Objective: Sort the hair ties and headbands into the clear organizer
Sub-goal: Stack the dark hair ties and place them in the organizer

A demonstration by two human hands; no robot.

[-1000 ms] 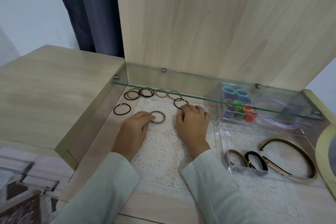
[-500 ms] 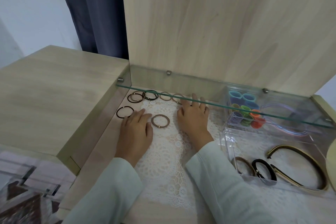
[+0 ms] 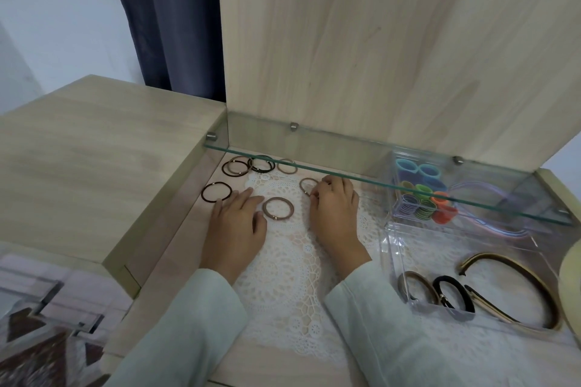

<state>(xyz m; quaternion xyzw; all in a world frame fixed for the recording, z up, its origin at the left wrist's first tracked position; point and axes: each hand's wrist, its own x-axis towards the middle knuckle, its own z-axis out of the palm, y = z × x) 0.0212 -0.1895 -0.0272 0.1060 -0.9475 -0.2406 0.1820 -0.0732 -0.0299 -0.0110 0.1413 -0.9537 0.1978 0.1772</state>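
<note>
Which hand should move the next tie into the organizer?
Right. The right hand pinches a tan tie and sits nearer the organizer; the left hand lies flat, farther away, holding nothing.

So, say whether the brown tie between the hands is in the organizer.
Out: brown tie lies on the lace mat, outside the organizer.

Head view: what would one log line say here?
left hand: resting flat | right hand: pinching tan hair tie | clear organizer: partly filled

Right hand half hides one hair tie.
</note>
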